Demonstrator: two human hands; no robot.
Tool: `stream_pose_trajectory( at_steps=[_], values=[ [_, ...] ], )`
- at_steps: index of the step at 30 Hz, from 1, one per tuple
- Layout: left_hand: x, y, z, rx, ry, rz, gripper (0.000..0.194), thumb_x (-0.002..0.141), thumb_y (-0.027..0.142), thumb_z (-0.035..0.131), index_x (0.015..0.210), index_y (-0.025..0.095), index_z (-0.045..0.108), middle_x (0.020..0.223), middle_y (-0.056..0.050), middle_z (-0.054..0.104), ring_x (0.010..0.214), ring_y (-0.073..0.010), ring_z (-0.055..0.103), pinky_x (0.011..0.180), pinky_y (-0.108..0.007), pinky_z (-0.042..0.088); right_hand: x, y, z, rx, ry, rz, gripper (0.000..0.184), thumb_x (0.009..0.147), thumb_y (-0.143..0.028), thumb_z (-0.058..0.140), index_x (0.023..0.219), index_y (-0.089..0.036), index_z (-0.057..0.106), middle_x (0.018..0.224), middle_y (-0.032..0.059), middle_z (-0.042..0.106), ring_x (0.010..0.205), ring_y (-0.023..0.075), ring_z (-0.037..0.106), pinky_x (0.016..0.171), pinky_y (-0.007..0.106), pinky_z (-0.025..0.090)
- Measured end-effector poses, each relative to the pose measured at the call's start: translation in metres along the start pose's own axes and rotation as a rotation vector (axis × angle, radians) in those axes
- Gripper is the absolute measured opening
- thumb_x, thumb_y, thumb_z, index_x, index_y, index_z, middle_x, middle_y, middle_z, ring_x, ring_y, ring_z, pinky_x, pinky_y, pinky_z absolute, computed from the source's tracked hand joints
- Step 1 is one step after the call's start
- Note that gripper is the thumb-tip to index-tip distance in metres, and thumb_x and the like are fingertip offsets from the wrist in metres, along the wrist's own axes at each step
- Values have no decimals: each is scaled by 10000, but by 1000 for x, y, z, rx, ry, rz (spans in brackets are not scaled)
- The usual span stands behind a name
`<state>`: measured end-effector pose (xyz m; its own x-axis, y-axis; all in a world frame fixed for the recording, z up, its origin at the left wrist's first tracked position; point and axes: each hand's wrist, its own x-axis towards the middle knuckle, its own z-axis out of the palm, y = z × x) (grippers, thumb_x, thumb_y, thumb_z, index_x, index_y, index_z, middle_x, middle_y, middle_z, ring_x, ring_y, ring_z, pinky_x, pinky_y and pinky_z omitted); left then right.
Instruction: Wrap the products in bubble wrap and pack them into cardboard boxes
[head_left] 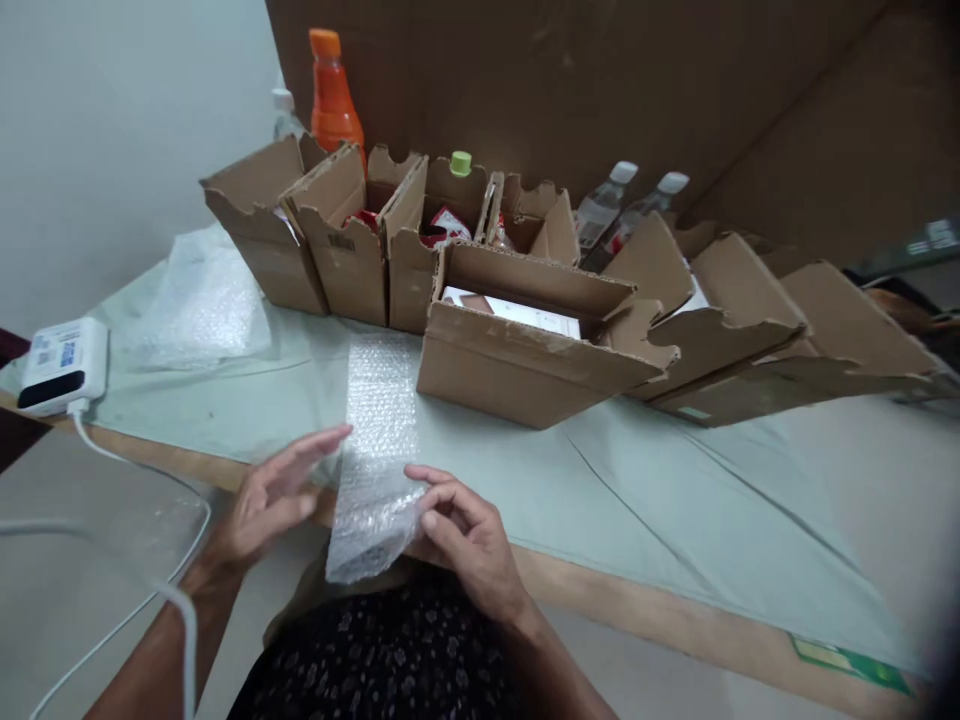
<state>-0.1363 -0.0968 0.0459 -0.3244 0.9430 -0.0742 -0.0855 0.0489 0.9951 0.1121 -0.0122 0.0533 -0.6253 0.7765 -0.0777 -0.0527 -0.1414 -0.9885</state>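
A narrow length of bubble wrap lies on the pale green cloth and hangs over the table's front edge toward my lap. My right hand has thumb and forefinger pinched at the right side of its lower end. Left of the strip, my left hand is held with fingers stretched out and apart, not touching it. The lower end of the wrap looks opened out; whether anything is inside cannot be made out.
Behind the strip stand several open cardboard boxes, one with a white box inside. An orange bottle and clear bottles rise behind. More bubble wrap and a white device with a cable lie at left.
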Motion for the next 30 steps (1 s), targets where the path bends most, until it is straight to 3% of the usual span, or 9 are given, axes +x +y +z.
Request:
stream_pose_trajectory(
  at_steps=[2,4,6,9,11,14,18,24,30],
  values=[
    [-19,0,-2,-45,-163,-10,693,717,390,812,1378,246,665,1482,-144,598,1453,-400,464,1233,-539,338,10,-2,3,73,55,20,143,920,-357,667,863,-228,648,1325,71,680,787,147,703,770,333,603],
    [-25,-1,2,64,-198,30,759,712,352,822,1438,286,610,1489,-121,596,1446,-383,477,1226,-534,350,21,-5,7,141,96,31,157,918,-368,681,871,-224,643,1280,64,694,615,91,633,703,315,601],
    [-21,-3,10,242,-80,77,658,737,306,800,1378,304,653,1404,-94,665,1357,-342,574,1183,-491,416,31,-8,10,183,114,31,181,908,-396,695,901,-222,646,1235,71,703,656,103,650,661,292,600],
    [-3,-11,20,398,170,66,287,836,351,709,1099,252,767,1068,-59,778,1006,-256,720,952,-381,559,44,-11,9,203,109,45,328,894,-489,689,1087,-231,628,1208,95,689,799,156,707,566,246,569],
    [9,-18,22,420,206,35,229,875,394,665,986,217,757,891,-34,754,836,-212,699,800,-323,557,51,-9,3,157,100,88,481,863,-497,719,1237,-240,557,1195,97,675,774,156,720,506,221,519],
    [21,-26,22,415,216,23,320,875,414,664,1104,196,711,833,-6,697,792,-181,662,750,-291,516,60,-1,-6,12,84,143,592,815,-384,765,1316,-241,484,1081,43,673,638,107,679,519,224,489],
    [27,-25,24,424,269,-6,588,835,438,685,1349,163,599,828,10,666,755,-162,640,731,-290,495,65,15,-10,-186,90,79,542,845,-295,679,1347,-220,490,853,-43,636,576,83,590,591,252,485],
    [31,-14,30,583,224,-31,708,840,429,626,1470,134,498,829,7,682,718,-160,625,736,-313,496,64,21,-9,-341,111,25,517,868,-249,629,1370,-201,520,806,-29,655,650,112,586,648,272,480],
    [34,-11,35,735,248,-21,706,821,431,591,1453,125,515,822,-12,700,698,-179,640,733,-334,499,61,18,-8,-437,121,19,512,872,-211,612,1378,-201,537,827,-10,679,680,125,604,675,287,480]
  ],
)
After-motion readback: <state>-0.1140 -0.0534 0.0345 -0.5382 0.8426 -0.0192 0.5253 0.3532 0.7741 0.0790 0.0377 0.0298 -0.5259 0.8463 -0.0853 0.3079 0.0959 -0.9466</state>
